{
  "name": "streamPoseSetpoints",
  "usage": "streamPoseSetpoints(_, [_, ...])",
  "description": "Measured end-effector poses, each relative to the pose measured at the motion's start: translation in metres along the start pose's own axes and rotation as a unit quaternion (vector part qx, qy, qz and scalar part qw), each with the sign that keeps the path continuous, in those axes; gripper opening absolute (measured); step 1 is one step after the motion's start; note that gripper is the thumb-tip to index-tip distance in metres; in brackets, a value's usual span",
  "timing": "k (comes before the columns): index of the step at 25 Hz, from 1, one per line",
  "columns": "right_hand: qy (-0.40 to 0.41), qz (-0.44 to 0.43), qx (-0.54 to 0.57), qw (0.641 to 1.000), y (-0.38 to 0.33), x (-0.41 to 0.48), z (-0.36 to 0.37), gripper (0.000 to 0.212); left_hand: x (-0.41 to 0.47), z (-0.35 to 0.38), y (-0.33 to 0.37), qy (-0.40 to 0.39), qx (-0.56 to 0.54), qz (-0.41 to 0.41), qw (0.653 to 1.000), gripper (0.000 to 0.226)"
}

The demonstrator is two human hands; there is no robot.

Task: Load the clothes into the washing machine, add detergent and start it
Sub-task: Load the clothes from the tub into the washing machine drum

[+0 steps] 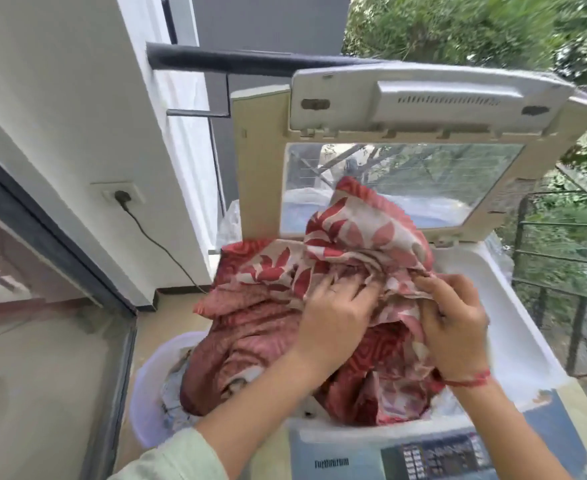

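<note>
A big red and cream leaf-patterned cloth (pixel 271 268) is bunched over the mouth of the top-loading washing machine (pixel 513 327) and spills left over its edge. My left hand (pixel 333 317) presses into the middle of the cloth with fingers curled in its folds. At the right side of the pile, my right hand (pixel 454 327) pinches a fold between fingers and thumb. The machine's lid (pixel 406 109) stands upright behind the pile. Its control panel (pixel 437 455) lies near the bottom edge. The drum is hidden under the cloth.
A pale plastic laundry basket (pixel 146 386) stands on the floor left of the machine, with part of the cloth hanging into it. A plug and cable (pixel 126 202) sit in a wall socket at left. Balcony railing (pixel 562 258) and trees are behind.
</note>
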State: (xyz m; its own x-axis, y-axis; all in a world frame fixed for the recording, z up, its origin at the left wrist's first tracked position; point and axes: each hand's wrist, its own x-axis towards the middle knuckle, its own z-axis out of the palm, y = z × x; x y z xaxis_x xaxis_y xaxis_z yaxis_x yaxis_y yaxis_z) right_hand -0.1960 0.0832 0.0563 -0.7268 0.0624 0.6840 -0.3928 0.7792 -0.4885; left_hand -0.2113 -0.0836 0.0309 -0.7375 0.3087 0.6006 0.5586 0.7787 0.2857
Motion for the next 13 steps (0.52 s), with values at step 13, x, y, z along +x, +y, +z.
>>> streamPoseSetpoints(13, [-0.315, 0.146, 0.030, 0.937, 0.034, 0.005, 0.071, 0.027, -0.054, -0.016, -0.059, -0.167, -0.065, -0.147, 0.973, 0.035])
